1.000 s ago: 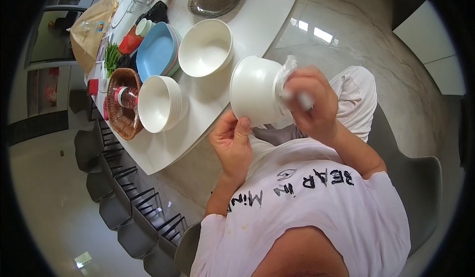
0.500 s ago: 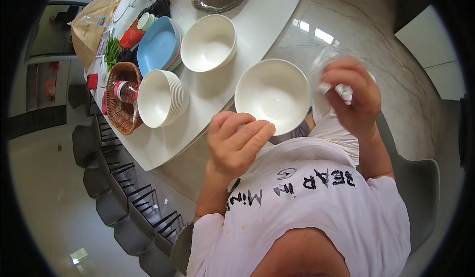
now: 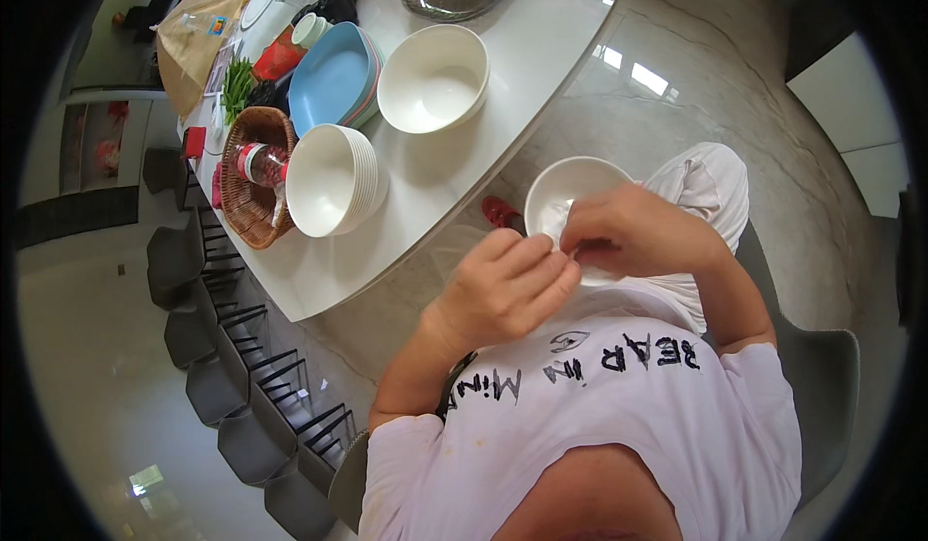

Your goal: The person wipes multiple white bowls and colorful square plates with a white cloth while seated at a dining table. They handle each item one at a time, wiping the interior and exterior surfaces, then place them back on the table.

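Wiping is presumably going on inside a round white bowl (image 3: 570, 178), which is sitting over the white trousers (image 3: 715, 191), apart from the tabletop (image 3: 425, 198). The left hand (image 3: 507, 288) is pinching at the near-left rim, on bowl or tissue, I cannot tell; the right hand (image 3: 643, 232) is curling over white tissue (image 3: 554, 217). Next is probably calling for steadying and turning the bowl. Its visible inside is looking smooth and plain.

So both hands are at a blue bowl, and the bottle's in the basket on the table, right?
Not blue: the head view shows a white bowl. The left hand and right hand are at it, and the bottle's in the basket on the table.
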Demonstrator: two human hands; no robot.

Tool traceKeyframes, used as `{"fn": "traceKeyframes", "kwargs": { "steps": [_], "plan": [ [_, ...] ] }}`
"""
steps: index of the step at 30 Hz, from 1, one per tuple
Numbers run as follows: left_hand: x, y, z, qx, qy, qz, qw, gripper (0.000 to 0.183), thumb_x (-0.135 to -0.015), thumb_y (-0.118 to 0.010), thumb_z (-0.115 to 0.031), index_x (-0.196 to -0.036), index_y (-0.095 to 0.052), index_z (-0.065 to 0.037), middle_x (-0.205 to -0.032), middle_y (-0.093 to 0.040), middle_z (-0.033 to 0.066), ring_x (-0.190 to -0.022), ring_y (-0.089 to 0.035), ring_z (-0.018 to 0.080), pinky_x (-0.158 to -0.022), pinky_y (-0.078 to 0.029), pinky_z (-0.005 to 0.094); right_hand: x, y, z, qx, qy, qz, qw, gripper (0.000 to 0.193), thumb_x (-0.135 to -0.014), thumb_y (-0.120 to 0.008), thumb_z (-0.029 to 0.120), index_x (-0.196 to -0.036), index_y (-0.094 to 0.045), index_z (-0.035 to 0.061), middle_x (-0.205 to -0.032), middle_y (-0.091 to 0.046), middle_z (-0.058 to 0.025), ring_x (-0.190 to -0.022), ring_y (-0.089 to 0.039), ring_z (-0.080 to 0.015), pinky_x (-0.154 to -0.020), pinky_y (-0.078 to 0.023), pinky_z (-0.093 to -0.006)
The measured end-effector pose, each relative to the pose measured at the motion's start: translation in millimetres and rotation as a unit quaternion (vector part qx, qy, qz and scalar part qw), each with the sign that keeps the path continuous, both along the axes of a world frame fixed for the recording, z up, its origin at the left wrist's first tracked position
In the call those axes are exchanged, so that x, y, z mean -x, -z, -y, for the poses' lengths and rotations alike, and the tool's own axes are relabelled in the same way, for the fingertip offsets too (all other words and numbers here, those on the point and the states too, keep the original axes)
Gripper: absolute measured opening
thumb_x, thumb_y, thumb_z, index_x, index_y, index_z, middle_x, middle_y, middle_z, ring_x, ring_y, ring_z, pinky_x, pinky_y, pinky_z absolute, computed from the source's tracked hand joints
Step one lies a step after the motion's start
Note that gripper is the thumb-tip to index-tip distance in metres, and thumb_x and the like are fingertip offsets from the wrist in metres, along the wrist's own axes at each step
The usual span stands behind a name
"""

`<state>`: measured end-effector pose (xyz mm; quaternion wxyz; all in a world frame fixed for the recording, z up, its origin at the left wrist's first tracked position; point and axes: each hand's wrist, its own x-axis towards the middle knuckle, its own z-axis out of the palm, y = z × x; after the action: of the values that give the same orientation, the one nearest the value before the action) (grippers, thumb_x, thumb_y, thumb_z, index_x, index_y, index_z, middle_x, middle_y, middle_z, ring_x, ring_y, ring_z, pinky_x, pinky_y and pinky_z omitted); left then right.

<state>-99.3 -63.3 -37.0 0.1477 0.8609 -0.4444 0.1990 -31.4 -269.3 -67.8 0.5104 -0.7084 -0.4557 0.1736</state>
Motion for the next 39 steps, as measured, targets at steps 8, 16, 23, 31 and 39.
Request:
{"fn": "traceKeyframes", "kwargs": {
  "steps": [8, 16, 23, 31, 39],
  "plan": [
    [-20.7, -43.6, -22.1, 0.085, -0.169, 0.192, 0.963, 0.024, -0.065, -0.070, -0.006, -0.089, -0.071, -0.006, -0.083, -0.068, 0.0027, -0.072, -0.061, 0.0186, -0.064, -0.043, 0.0305, -3.1, -16.2, 40.2, -0.298, 0.396, 0.096, 0.863, 0.021, -0.080, -0.066, -0.012, -0.100, -0.064, -0.0028, -0.099, -0.063, -0.0092, -0.087, -0.059, -0.0145, -0.074, -0.047, -0.0240],
    [-65.2, -25.5, -49.3, -0.013, -0.286, 0.135, 0.949, 0.032, -0.076, -0.075, -0.010, -0.107, -0.068, -0.005, -0.099, -0.068, 0.0072, -0.095, -0.061, 0.0265, -0.085, -0.045, 0.0362, 3.2, 30.0, 17.6, -0.158, 0.337, 0.005, 0.928, 0.019, -0.077, -0.068, -0.010, -0.093, -0.066, 0.0007, -0.085, -0.062, -0.0055, -0.070, -0.057, -0.0103, -0.061, -0.045, -0.0222],
    [-25.8, -28.3, -82.9, 0.049, -0.391, 0.139, 0.908, 0.045, -0.080, -0.074, -0.030, -0.117, -0.062, -0.007, -0.114, -0.063, 0.0102, -0.105, -0.056, 0.0330, -0.091, -0.042, 0.0406, 0.6, 35.1, 20.3, -0.132, 0.350, 0.001, 0.927, 0.018, -0.077, -0.067, -0.010, -0.092, -0.065, 0.0002, -0.083, -0.062, -0.0051, -0.067, -0.056, -0.0093, -0.059, -0.045, -0.0219],
    [3.4, -23.7, -107.4, 0.033, -0.486, -0.040, 0.872, 0.019, -0.091, -0.062, -0.022, -0.096, -0.068, -0.005, -0.083, -0.066, 0.0087, -0.077, -0.060, 0.0249, -0.077, -0.043, 0.0357, 3.5, 41.4, 5.0, -0.119, 0.317, -0.041, 0.940, 0.015, -0.079, -0.066, -0.008, -0.092, -0.063, -0.0009, -0.085, -0.060, -0.0046, -0.070, -0.053, -0.0094, -0.063, -0.042, -0.0220],
    [2.7, -25.0, -106.0, 0.125, -0.473, -0.034, 0.871, 0.013, -0.090, -0.063, -0.016, -0.094, -0.069, -0.006, -0.079, -0.065, 0.0088, -0.069, -0.060, 0.0246, -0.066, -0.045, 0.0342, 3.4, 42.7, 7.0, -0.125, 0.327, -0.023, 0.937, 0.018, -0.077, -0.066, -0.010, -0.092, -0.064, 0.0002, -0.083, -0.061, -0.0044, -0.066, -0.055, -0.0087, -0.059, -0.044, -0.0217]
  ]
}}
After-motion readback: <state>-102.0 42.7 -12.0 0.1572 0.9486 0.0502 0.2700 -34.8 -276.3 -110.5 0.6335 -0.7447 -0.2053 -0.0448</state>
